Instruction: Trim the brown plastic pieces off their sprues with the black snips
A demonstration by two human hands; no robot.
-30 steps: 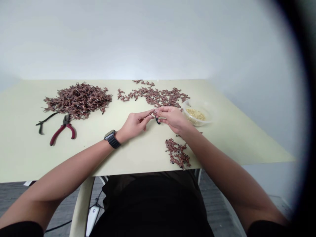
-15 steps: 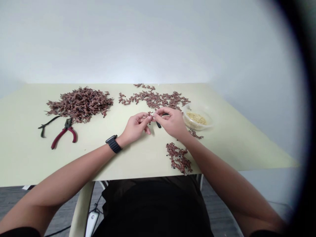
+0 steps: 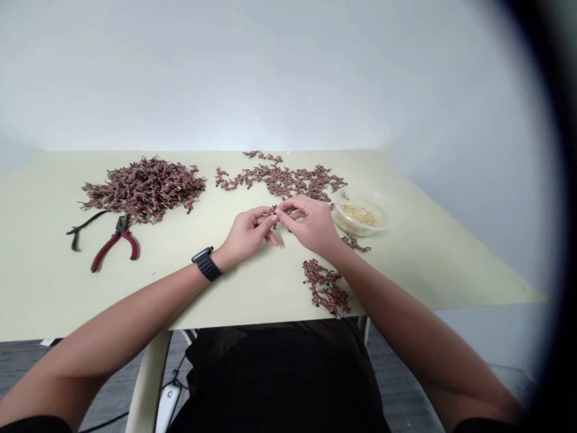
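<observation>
Over the middle of the table, my left hand [image 3: 251,233] pinches a small brown animal-shaped figurine [image 3: 274,210] between thumb and forefinger. My right hand [image 3: 311,224] meets it there, thumb and forefinger closed together against the figurine. Whatever those right fingertips hold is too small and covered to make out. Behind my right hand lies a scatter of similar brown figurines [image 3: 293,178]. A clear plastic bowl [image 3: 383,227] with tiny gold-coloured pieces [image 3: 358,214] stands just right of that hand.
A large heap of brown figurines [image 3: 146,189] covers the table's left side. In front of it lie red-handled pliers [image 3: 108,249] and a black-handled tool [image 3: 77,236]. Another cluster of figurines [image 3: 327,288] sits at the front edge, beside my right forearm.
My right fingertips have come in closer to the left ones and now touch at the figurine. A dark handle seen beneath my right hand before is now almost wholly covered.
</observation>
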